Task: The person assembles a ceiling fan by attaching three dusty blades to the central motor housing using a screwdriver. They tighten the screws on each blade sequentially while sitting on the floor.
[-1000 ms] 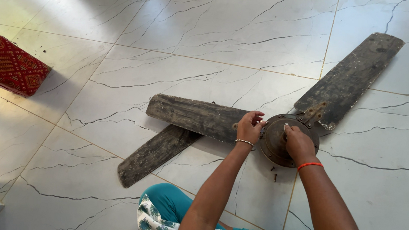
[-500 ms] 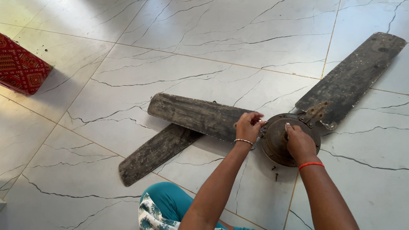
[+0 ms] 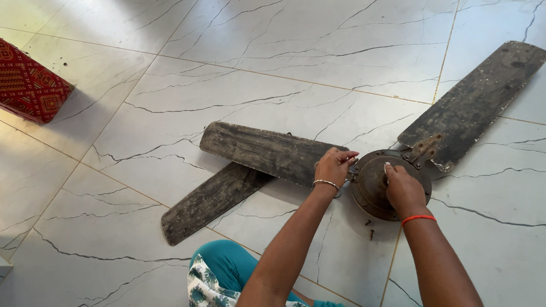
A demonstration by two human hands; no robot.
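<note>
A dirty old ceiling fan (image 3: 373,172) lies flat on the tiled floor (image 3: 279,59), just in front of the seated person's knees. Its round motor hub (image 3: 372,190) sits at the centre. One blade (image 3: 478,100) points toward 1 o'clock, a second blade (image 3: 263,151) runs toward 9 o'clock, and a third blade (image 3: 210,201) lies partly under the second, angled toward 8 o'clock.

The left hand (image 3: 335,167) rests at the hub's 9 o'clock edge, fingers curled down where the second blade meets the hub; whether it grips anything there I cannot tell. The right hand (image 3: 403,190) lies on top of the hub toward 3 o'clock, fingers bent and pressed onto the metal, closed loosely.

A few small screws (image 3: 369,228) lie on the floor just beside the hub at 6 o'clock. A red patterned cushion (image 3: 15,81) sits well apart at 9 o'clock.
</note>
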